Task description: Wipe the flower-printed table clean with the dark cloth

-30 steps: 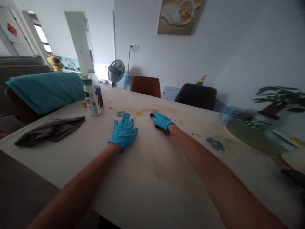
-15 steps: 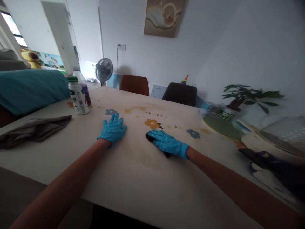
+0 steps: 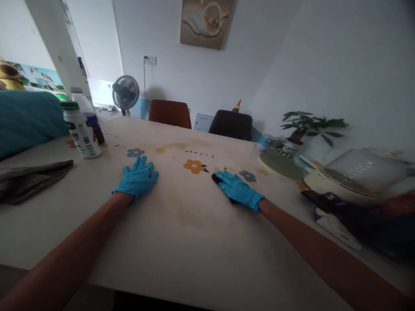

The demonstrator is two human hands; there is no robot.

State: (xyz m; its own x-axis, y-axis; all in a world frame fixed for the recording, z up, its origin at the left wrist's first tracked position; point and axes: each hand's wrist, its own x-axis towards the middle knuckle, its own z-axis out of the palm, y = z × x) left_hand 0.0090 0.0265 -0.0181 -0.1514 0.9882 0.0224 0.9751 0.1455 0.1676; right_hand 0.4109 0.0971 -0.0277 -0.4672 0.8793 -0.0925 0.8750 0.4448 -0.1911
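My left hand, in a blue glove, lies flat with fingers spread on the white table, just below a printed blue flower. My right hand, gloved the same way, presses down on a black pad whose edges show past the fingertips and under the palm. The rest of the pad is hidden. It lies between the printed orange flower and another blue flower. Faint yellowish stains mark the tabletop between my hands.
At the left stand a white bottle with a green cap and a purple-labelled bottle, near a dark grey cloth. To the right are a green round mat, a potted plant and a clear-lidded pot. Chairs line the far side.
My right hand has slid the black pad rightward, away from the orange flower and toward the right blue flower. My left hand stays in place. The view has turned right.
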